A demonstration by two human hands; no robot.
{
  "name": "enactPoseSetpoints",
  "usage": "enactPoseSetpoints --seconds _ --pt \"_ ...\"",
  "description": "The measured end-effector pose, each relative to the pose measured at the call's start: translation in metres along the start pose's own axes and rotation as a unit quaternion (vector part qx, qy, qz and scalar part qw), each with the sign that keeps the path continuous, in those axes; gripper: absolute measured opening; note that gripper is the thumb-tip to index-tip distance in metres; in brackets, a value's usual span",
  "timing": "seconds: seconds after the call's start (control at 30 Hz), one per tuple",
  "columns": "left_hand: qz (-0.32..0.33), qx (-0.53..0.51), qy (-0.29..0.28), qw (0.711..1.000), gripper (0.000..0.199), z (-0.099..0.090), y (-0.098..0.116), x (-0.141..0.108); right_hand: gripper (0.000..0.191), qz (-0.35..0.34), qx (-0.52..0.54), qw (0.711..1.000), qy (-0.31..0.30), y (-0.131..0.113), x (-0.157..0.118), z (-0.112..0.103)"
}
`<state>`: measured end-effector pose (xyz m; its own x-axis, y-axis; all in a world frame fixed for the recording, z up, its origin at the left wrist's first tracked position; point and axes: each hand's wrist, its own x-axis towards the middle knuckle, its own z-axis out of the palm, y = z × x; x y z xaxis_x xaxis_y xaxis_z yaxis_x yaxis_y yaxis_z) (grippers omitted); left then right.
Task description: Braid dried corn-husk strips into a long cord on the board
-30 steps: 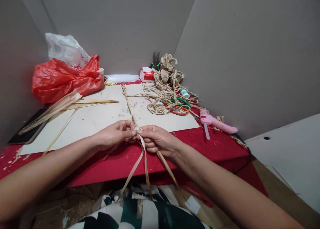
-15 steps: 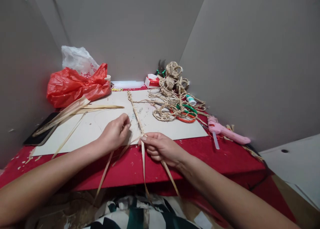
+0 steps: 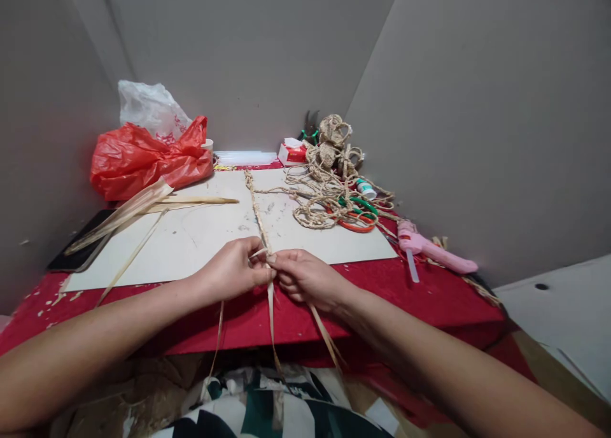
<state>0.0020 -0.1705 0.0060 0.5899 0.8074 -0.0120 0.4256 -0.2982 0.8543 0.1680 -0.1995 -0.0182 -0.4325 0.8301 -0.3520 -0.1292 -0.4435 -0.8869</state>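
Observation:
A straw-coloured braid (image 3: 258, 212) runs down the white board toward me, its near end between my two hands. My right hand (image 3: 305, 277) pinches this end between thumb and fingers, and a loose strand (image 3: 324, 336) hangs from beneath it. My left hand (image 3: 237, 267) is closed beside it on a pale strand, with fingertips close to my right thumb. Another strand (image 3: 272, 310) drops between the hands over the table edge. A thin strand (image 3: 219, 336) hangs below my left hand. The exact crossing of the strands is hidden by my fingers.
A white board (image 3: 214, 228) lies on the red cloth (image 3: 420, 310). Dry husk strips (image 3: 128, 215) and a dark phone-like slab (image 3: 86, 247) lie left, near a red plastic bag (image 3: 143, 164). Coiled cord (image 3: 324, 170), scissors (image 3: 358, 218) and a pink glue gun (image 3: 434, 250) lie right.
My left hand has moved right and in to the braid's near end, bringing its strand against my right hand. My right hand stays almost where it was, still pinching.

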Motion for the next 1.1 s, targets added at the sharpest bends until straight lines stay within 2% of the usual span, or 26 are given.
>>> enactPoseSetpoints --seconds 0.1,0.17,0.23,0.37,0.53,0.67,0.8,0.97,1.1 --pt "0.019 0.073 0.026 0.997 0.008 0.001 0.002 -0.002 0.030 0.003 -0.014 1.000 0.015 -0.001 0.001 0.003" --pt "0.011 0.079 0.028 0.996 0.005 0.001 0.003 -0.003 0.030 0.003 -0.019 0.999 0.028 0.001 0.002 0.004" --pt "-0.012 0.045 0.010 0.999 0.002 -0.001 0.002 -0.004 0.028 -0.003 -0.030 0.999 0.039 0.002 0.003 0.005" --pt "-0.050 -0.017 -0.048 0.997 0.011 -0.013 0.000 -0.001 0.024 -0.006 -0.055 0.998 0.037 0.001 0.005 0.003" --pt "-0.017 0.051 -0.060 0.997 0.013 -0.028 -0.010 0.009 0.023 0.015 -0.053 0.998 0.013 -0.003 0.007 -0.001" --pt "0.034 0.170 -0.033 0.984 0.013 -0.021 -0.022 0.012 0.021 0.022 -0.046 0.999 0.013 -0.003 0.007 -0.003" --pt "0.062 0.267 0.012 0.962 0.009 -0.011 -0.021 0.005 0.022 0.014 -0.048 0.998 0.023 -0.002 0.007 -0.001" --pt "0.056 0.248 0.057 0.965 0.016 -0.017 -0.012 -0.002 0.025 0.006 -0.057 0.998 0.019 -0.001 0.008 -0.002" --pt "0.053 0.149 0.103 0.982 0.022 -0.021 -0.002 -0.004 0.026 0.000 -0.056 0.998 0.015 0.000 0.008 -0.002"
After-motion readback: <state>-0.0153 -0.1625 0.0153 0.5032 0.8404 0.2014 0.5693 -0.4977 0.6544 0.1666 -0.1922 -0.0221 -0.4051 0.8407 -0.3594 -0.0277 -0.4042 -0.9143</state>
